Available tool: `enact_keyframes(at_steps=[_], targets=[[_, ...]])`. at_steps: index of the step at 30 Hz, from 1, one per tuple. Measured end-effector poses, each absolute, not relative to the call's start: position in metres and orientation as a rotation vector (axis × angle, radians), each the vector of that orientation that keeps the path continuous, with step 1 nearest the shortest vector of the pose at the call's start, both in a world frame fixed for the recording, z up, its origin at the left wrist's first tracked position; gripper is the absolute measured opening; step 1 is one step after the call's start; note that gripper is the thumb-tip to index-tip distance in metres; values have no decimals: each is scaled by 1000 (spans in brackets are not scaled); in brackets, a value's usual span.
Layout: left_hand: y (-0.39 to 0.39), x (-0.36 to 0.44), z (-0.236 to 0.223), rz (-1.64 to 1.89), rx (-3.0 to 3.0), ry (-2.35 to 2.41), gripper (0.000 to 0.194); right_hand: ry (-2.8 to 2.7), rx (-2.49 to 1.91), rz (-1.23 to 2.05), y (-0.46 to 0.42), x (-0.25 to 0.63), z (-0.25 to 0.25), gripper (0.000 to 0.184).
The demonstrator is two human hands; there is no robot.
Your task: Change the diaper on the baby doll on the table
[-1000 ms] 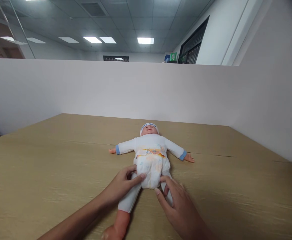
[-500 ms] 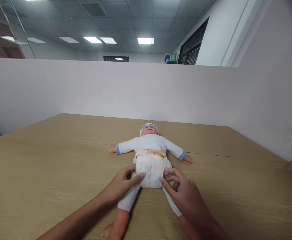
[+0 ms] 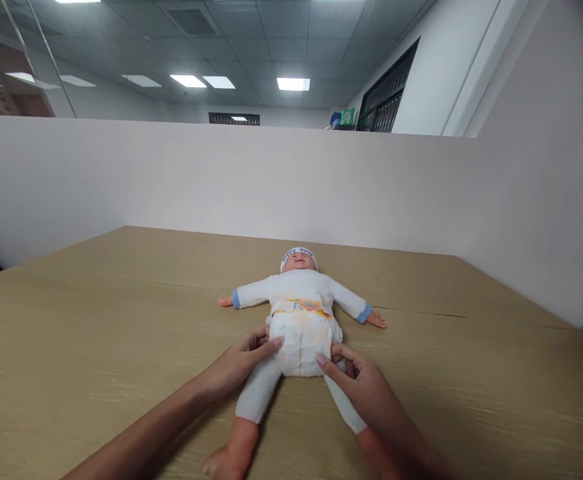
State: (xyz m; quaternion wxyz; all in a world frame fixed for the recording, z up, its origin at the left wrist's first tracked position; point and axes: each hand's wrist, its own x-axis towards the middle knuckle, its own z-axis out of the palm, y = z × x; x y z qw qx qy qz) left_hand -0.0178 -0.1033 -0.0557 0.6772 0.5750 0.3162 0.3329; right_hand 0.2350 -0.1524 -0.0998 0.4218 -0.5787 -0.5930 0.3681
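A baby doll (image 3: 298, 283) lies on its back with arms and legs spread, in white clothes with blue cuffs and a printed white cap. Around its hips is a white diaper (image 3: 301, 347) with an orange printed band at the waist. My left hand (image 3: 238, 365) pinches the diaper's edge at the leg opening on the left, thumb on top and fingers partly hidden beneath. On the opposite side, my right hand (image 3: 360, 381) grips the other leg edge between thumb and curled fingers. The doll's foot on the right is mostly covered by my right forearm.
The doll rests on a wide wood-toned table (image 3: 121, 333) with thin seams across it. A white partition (image 3: 291, 183) rises along the far edge, and a wall (image 3: 536, 200) stands on the right.
My left hand has shifted slightly up along the diaper's edge. My right hand has moved a little lower, its fingers curling closer round the leg edge. The doll stays in place.
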Motion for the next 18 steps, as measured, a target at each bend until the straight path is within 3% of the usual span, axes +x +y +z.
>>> enact_keyframes(at_steps=[4, 18], targets=[[-103, -18, -54, 741, 1281, 721, 54, -1503, -1433, 976, -152, 240, -95, 47], [-103, -18, -60, 795, 1329, 801, 54, -1664, -1578, 643, -168, 238, -74, 45]])
